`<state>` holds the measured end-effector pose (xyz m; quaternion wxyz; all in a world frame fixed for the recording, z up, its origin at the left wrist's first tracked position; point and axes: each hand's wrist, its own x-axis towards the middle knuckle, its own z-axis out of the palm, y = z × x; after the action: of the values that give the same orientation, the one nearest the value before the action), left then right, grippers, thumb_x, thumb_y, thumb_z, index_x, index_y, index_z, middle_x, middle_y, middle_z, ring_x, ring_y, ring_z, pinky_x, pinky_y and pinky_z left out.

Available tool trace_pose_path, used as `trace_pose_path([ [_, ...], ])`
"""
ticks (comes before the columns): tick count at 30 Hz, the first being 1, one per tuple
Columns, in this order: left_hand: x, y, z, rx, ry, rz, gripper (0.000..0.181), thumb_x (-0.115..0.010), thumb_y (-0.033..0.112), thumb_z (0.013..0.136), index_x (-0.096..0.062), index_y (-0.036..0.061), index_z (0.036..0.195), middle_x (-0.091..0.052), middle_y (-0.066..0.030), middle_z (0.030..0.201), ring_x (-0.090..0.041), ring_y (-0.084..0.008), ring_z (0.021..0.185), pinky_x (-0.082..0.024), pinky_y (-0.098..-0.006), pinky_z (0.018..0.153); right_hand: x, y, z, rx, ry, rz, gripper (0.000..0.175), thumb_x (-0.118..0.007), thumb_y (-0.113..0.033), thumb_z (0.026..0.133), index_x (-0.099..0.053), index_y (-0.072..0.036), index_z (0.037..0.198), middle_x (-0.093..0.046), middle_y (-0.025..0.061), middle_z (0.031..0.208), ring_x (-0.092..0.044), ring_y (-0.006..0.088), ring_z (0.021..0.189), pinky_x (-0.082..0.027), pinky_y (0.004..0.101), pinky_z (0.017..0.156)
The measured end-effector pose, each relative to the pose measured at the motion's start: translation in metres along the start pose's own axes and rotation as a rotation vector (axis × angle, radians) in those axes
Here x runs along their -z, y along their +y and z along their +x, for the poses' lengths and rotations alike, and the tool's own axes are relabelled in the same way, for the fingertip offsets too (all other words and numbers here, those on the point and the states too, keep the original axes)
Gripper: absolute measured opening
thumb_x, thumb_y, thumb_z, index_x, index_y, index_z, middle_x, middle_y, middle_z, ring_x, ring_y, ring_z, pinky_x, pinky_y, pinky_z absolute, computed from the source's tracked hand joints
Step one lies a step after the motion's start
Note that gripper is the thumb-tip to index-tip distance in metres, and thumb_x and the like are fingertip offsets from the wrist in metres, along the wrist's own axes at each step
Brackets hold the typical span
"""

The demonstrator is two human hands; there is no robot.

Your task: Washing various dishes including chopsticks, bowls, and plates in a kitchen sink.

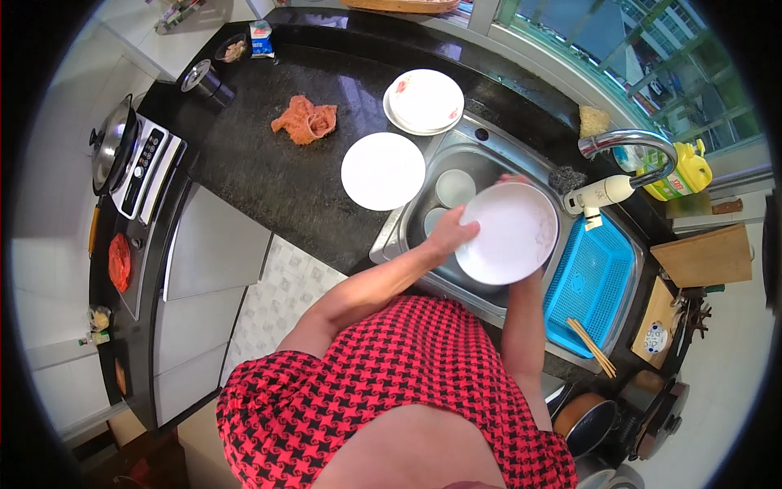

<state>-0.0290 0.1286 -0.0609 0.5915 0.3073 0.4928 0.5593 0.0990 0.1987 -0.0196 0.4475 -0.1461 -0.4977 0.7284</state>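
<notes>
Over the steel sink (421, 202), a white plate (507, 235) is tilted between both hands. My left hand (452, 231) grips its left rim, thumb on the face. My right hand (513, 179) is mostly hidden behind the plate; only fingertips show past its upper rim, and the forearm passes beneath it. Two small white bowls stand in the basin, one (455, 188) in fuller view than the other (435, 221). On the counter left of the sink lie a white plate (383, 171) and a stack of plates with a floral pattern (427, 101).
A faucet (602, 192) arches over the sink's right part, beside a steel scrubber (568, 178). A blue plastic basket (589, 275) has chopsticks (591, 347) across its edge. An orange-brown cloth (305, 119) lies on the dark counter; a yellow bottle (681, 171) stands by the window.
</notes>
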Motion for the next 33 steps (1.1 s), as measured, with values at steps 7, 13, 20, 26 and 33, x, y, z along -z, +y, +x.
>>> trace_pose_path([
  [7,0.031,0.0,0.012,-0.186,0.447,-0.041,0.026,-0.052,0.004,0.08,-0.049,-0.0027,0.104,-0.057,-0.007,0.088,-0.054,-0.0116,0.078,-0.046,-0.0249,0.068,-0.042,0.082,-0.029,-0.092,0.274,-0.225,0.044,-0.035,-0.028,0.091,-0.032,-0.007,0.129,-0.041,0.011,0.127,-0.043,0.0247,0.115,-0.035,0.0383,0.098],
  [13,0.099,0.021,0.003,-0.206,0.839,0.177,0.023,-0.05,0.001,0.079,-0.047,-0.004,0.102,-0.056,-0.0076,0.09,-0.053,-0.0143,0.074,-0.045,-0.0278,0.066,-0.033,0.054,-0.028,-0.28,0.235,0.591,0.044,-0.036,-0.018,0.087,-0.036,0.007,0.122,-0.046,0.0181,0.12,-0.047,0.0293,0.109,-0.035,0.0423,0.096],
  [20,0.175,0.032,-0.005,-0.122,0.958,0.776,0.023,-0.055,0.012,0.077,-0.049,-0.0011,0.095,-0.06,-0.0216,0.089,-0.058,-0.0366,0.085,-0.043,-0.0411,0.075,0.047,0.053,-0.066,-0.252,0.417,1.298,0.045,-0.033,-0.027,0.088,-0.037,0.0,0.123,-0.043,0.0124,0.126,-0.042,0.0249,0.115,-0.032,0.0407,0.1],
  [26,0.182,0.041,-0.003,0.016,1.005,0.91,0.032,-0.053,0.018,0.079,-0.047,-0.0017,0.104,-0.058,-0.0239,0.096,-0.056,-0.0378,0.091,-0.042,-0.0428,0.079,0.048,0.031,-0.094,-0.168,0.401,1.058,0.046,-0.023,-0.031,0.093,-0.035,0.0,0.125,-0.038,0.0189,0.129,-0.037,0.0338,0.118,-0.028,0.0483,0.101],
  [33,0.172,0.047,-0.009,0.187,1.011,1.157,0.043,-0.049,0.027,0.081,-0.043,0.0003,0.114,-0.058,-0.0238,0.099,-0.055,-0.039,0.093,-0.042,-0.0453,0.08,0.059,0.034,-0.103,-0.152,0.356,1.029,0.047,-0.027,-0.03,0.091,-0.034,-0.001,0.126,-0.035,0.0189,0.131,-0.034,0.0342,0.12,-0.027,0.0482,0.101],
])
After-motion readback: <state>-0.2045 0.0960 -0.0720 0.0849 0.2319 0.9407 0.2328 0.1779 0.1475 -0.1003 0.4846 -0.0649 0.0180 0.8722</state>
